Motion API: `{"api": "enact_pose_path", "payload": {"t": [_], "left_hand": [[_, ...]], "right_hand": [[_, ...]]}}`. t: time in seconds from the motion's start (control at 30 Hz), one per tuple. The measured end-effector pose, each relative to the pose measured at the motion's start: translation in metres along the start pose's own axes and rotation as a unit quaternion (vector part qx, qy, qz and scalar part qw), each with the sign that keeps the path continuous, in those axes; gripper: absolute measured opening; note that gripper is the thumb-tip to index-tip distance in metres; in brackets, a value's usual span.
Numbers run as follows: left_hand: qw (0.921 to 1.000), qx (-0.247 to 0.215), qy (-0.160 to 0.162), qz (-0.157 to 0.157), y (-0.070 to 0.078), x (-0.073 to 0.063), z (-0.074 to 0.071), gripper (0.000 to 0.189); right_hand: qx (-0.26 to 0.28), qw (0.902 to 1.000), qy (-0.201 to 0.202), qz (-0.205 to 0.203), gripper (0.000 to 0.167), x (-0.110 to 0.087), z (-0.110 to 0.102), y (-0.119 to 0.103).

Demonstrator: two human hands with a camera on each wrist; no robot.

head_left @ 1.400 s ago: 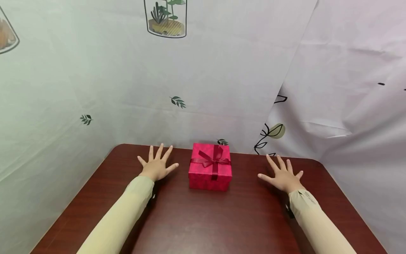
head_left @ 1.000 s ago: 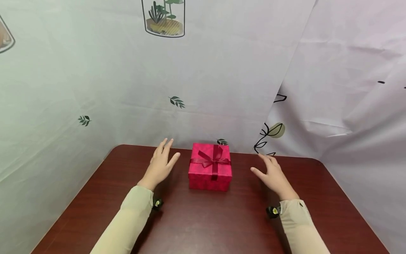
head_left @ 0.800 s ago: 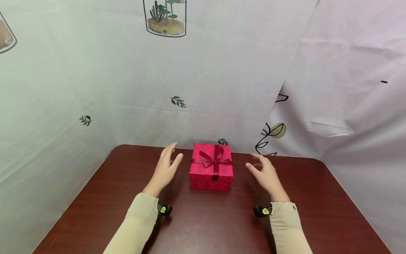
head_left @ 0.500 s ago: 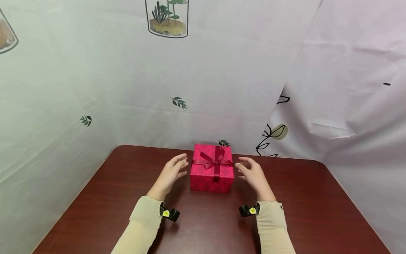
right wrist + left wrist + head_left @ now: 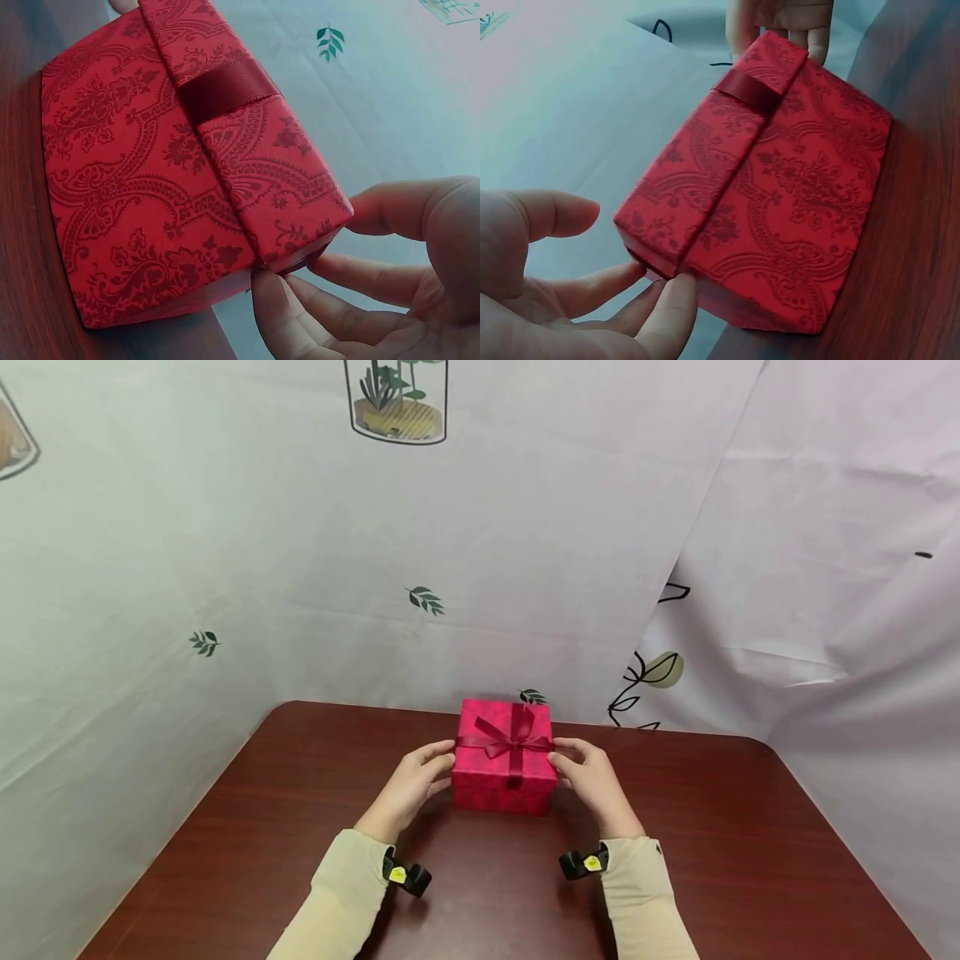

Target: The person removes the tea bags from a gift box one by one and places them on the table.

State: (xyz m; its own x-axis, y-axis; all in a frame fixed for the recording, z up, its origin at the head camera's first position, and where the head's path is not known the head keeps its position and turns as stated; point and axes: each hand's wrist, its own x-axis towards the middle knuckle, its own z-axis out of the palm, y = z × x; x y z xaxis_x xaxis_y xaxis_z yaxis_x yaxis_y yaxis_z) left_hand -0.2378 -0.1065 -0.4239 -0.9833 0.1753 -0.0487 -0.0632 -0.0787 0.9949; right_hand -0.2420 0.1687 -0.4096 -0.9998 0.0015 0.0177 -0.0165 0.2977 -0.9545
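Gripping the box point(image 5: 502, 795) from opposite sides, the left hand point(image 5: 408, 787) and right hand point(image 5: 596, 783) pinch at its lid's lower rim, probably to keep the hold even. It stands near the middle of the counter point(image 5: 495, 902)'s far edge, bow point(image 5: 498, 747) upward.

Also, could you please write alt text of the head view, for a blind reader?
A person's left hand and right hand touch opposite sides of a red gift box with a ribbon bow. It sits on a brown wooden table in front of a leaf-printed backdrop.
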Motion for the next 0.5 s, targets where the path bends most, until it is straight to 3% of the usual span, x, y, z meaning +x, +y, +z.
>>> {"api": "enact_pose_path", "payload": {"t": [0.5], "left_hand": [[0.9996, -0.008, 0.027, 0.009, -0.0059, 0.0042, 0.004, 0.046]], "right_hand": [[0.043, 0.9985, -0.004, 0.035, 0.042, 0.0032, -0.0005, -0.0016]]}}
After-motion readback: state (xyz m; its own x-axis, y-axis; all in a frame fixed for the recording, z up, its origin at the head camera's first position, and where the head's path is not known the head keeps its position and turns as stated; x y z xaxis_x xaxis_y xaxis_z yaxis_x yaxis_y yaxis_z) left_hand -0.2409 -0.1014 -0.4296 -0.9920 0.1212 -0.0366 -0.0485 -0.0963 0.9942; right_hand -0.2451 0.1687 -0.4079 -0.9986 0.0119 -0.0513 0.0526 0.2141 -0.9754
